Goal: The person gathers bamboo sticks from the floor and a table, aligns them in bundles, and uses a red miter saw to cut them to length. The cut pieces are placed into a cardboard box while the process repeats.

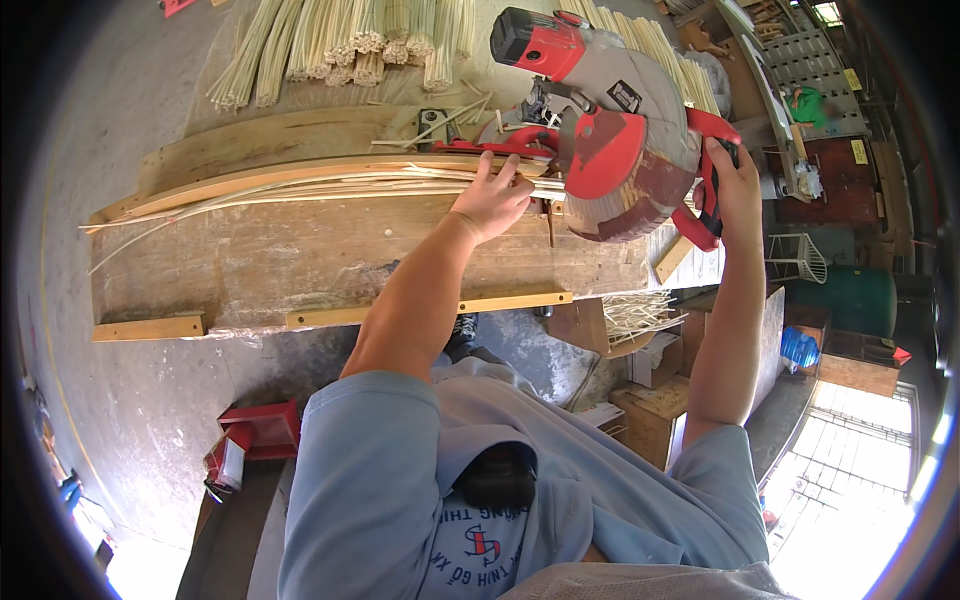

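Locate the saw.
In the head view, the saw is right of centre near the top, the right hand on its handle, the left hand to its left.

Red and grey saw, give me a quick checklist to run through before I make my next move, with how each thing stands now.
1. Right hand on the saw handle: ok, fingers wrapped around it.
2. Left hand on the pale strips: ok, though how firmly it holds them, I cannot tell.
3. Left hand apart from the blade guard: ok, but it looks close.
4. Left ends of the strips even: not ok, they are staggered and one bends away.
5. Area behind the strips free of loose pieces: not ok, short sticks lie scattered there.
6. Blade stopped: cannot tell.
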A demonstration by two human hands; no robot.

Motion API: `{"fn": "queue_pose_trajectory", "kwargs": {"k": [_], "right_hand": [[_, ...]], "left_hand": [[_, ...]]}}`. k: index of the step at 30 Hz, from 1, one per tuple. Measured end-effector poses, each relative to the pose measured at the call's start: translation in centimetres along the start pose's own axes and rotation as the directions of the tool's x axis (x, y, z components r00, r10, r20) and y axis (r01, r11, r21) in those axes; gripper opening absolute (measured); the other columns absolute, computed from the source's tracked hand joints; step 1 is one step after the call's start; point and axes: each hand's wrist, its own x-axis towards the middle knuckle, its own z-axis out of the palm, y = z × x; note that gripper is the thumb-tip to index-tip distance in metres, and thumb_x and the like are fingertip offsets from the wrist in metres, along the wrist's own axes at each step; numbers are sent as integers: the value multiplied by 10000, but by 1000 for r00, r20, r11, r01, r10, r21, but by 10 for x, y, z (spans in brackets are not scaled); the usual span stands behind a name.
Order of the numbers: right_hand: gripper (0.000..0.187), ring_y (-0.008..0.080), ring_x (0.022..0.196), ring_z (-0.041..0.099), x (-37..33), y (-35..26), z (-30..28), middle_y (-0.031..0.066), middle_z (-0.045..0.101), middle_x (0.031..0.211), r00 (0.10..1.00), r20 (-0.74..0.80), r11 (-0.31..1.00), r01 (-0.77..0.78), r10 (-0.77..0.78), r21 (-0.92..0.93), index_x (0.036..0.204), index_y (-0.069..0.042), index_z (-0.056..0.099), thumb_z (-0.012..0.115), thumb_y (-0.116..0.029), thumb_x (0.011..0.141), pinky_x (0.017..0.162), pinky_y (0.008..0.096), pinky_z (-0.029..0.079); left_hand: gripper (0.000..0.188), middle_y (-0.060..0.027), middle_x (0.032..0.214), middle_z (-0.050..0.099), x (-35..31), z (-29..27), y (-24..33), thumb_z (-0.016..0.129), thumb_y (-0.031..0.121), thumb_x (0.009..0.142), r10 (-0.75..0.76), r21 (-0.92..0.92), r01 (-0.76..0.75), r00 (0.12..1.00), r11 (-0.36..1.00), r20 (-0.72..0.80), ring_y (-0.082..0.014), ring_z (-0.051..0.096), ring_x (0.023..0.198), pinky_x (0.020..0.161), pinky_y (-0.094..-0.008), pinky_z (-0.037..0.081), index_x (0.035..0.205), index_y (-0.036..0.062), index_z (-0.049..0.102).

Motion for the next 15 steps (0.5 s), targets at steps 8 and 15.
{"fn": "queue_pose_trajectory", "kwargs": {"k": [8,15], "right_hand": [[301,126,456,556,-2,6,1,33,616,707,1000,-22,1000,0,0,-7,1044,-39,623,663,-321,949,433,273,433],[314,124,451,548,-8,13,-1,21,599,694,1000,-24,1000,-19,19,-18,1065,-43,626,670,-329,944,434,278,428]], "left_hand": [[144,-35,1073,531,0,0,0,653,214,818,2,5,-2,1000,1000,-18,-348,437,1262,1000,-665,399,893,103,706],[134,-22,1070,537,-4,-1,5,649,232,824,-11,-31,11,1000,999,-2,-353,437,1285,1022,-677,385,881,119,693]]}}
